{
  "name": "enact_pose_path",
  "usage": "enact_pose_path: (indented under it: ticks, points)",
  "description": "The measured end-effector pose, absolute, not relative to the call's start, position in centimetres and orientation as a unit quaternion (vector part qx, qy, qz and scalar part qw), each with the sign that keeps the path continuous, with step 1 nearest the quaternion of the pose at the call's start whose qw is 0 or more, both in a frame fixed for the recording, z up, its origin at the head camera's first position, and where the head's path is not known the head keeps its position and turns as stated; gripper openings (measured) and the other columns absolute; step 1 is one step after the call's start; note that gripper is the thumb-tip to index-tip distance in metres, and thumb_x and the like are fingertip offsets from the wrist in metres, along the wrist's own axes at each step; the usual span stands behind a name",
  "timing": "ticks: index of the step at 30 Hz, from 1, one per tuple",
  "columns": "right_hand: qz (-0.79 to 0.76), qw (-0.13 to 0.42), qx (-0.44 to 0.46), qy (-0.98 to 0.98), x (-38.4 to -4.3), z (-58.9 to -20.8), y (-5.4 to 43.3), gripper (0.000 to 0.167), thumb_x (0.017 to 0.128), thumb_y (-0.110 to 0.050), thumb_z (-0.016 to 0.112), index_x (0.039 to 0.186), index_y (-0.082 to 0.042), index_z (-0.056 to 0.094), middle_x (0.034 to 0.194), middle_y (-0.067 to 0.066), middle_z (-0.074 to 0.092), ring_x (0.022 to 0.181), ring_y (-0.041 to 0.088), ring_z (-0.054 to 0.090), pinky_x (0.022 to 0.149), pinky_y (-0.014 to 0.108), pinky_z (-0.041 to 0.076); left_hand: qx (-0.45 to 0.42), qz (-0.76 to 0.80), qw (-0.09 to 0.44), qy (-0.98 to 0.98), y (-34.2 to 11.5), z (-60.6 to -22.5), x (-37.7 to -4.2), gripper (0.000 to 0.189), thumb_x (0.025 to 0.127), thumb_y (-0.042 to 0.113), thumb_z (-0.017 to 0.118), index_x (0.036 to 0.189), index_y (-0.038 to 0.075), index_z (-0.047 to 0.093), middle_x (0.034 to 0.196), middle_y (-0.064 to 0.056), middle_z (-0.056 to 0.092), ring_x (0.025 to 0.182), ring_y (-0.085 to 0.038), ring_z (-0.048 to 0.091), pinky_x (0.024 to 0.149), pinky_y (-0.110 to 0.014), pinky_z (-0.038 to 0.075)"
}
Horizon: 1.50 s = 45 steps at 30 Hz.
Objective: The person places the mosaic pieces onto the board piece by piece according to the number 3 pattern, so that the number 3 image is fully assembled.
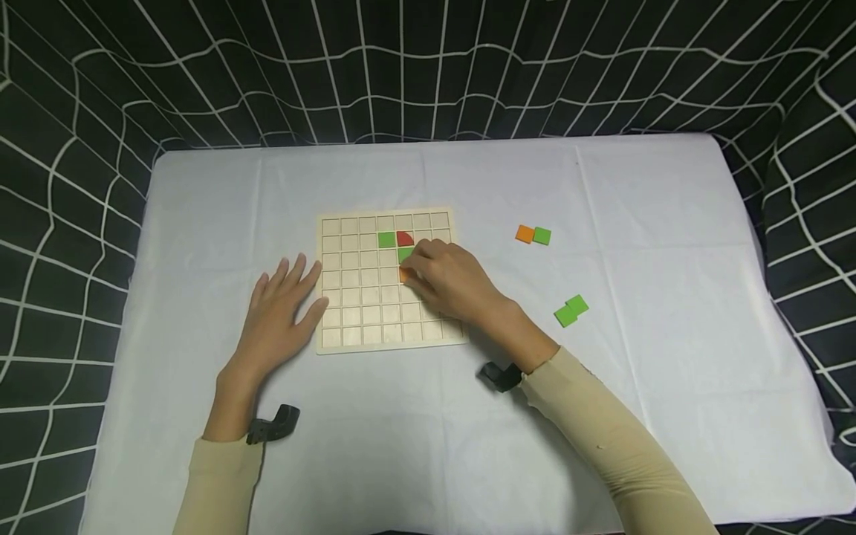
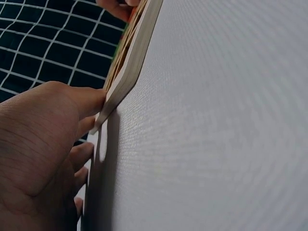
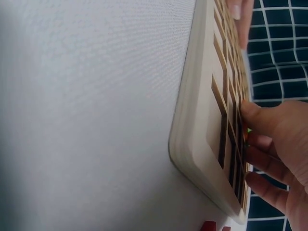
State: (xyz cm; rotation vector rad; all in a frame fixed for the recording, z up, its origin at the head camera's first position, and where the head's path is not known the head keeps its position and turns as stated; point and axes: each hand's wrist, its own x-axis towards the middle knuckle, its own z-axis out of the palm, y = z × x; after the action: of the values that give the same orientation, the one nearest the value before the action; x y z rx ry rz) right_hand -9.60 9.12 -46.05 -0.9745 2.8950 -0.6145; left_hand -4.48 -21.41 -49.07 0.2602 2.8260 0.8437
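A pale wooden grid board (image 1: 341, 349) lies on the white-covered table. In its cells sit a green square tile (image 1: 386, 239), a red quarter-round tile (image 1: 404, 238), another green tile (image 1: 404, 254) and an orange tile (image 1: 403, 275). My right hand (image 1: 455, 279) is over the board and pinches the orange tile at its cell; the fingers cover part of it. At the board's left edge my left hand (image 1: 277, 319) lies with spread fingers, its thumb (image 2: 91, 100) touching the rim. Cells beneath my right hand are hidden.
Right of the board lie an orange tile (image 1: 524, 234) beside a green tile (image 1: 542, 236). Nearer are two overlapping green tiles (image 1: 565, 316). Something red (image 3: 209, 225) shows at the right wrist view's lower edge. Dark netted cloth (image 1: 414, 74) surrounds the table.
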Motion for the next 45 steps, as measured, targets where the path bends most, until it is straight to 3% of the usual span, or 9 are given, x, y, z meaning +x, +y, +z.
enact_pose_path:
  ticks: [19, 30, 33, 40, 45]
  points:
    - [-0.197, 0.026, -0.314, 0.928, -10.2, -46.2, 8.7, 0.022, 0.104, -0.024, 0.069, 0.116, -0.010, 0.080, 0.108, 0.005, 0.075, 0.099, 0.023, 0.070, 0.091, 0.039, 0.058, 0.088, 0.283, 0.095, 0.950, -21.9, -49.0, -4.6, 0.064, 0.108, 0.043, 0.053, 0.165, 0.017, 0.039, 0.176, -0.011, 0.025, 0.167, -0.039, 0.014, 0.135, -0.060, 0.002]
    - [-0.125, -0.034, -0.371, 0.920, -10.2, -45.7, 8.2, 0.018, 0.105, -0.013, 0.065, 0.114, -0.005, 0.077, 0.095, 0.007, 0.071, 0.086, 0.024, 0.068, 0.082, 0.038, 0.059, 0.086, 0.281, 0.094, 0.951, -22.2, -48.9, -4.7, 0.064, 0.108, 0.042, 0.053, 0.165, 0.016, 0.039, 0.176, -0.011, 0.026, 0.167, -0.038, 0.014, 0.135, -0.059, 0.002]
    - [-0.146, -0.034, -0.349, 0.925, -10.3, -45.6, 8.1, 0.017, 0.104, -0.016, 0.066, 0.113, -0.008, 0.078, 0.095, 0.004, 0.073, 0.086, 0.022, 0.069, 0.081, 0.038, 0.059, 0.086, 0.281, 0.095, 0.951, -22.2, -48.9, -4.8, 0.063, 0.108, 0.042, 0.052, 0.165, 0.016, 0.039, 0.176, -0.012, 0.025, 0.167, -0.038, 0.014, 0.135, -0.060, 0.002]
    - [-0.229, -0.049, -0.283, 0.930, -12.8, -45.0, 5.6, 0.012, 0.102, -0.025, 0.072, 0.103, -0.015, 0.078, 0.093, -0.001, 0.081, 0.076, 0.016, 0.071, 0.064, 0.036, 0.058, 0.087, 0.278, 0.097, 0.952, -22.2, -49.0, -4.9, 0.063, 0.109, 0.042, 0.052, 0.165, 0.017, 0.038, 0.176, -0.012, 0.025, 0.167, -0.038, 0.013, 0.135, -0.060, 0.002]
    - [-0.207, -0.037, -0.275, 0.938, -14.7, -45.8, 3.3, 0.013, 0.103, -0.023, 0.069, 0.103, -0.015, 0.080, 0.098, -0.001, 0.082, 0.085, 0.018, 0.074, 0.069, 0.037, 0.060, 0.092, 0.275, 0.101, 0.952, -22.0, -49.3, -4.7, 0.064, 0.109, 0.044, 0.052, 0.165, 0.018, 0.038, 0.176, -0.011, 0.025, 0.167, -0.038, 0.014, 0.135, -0.060, 0.003]
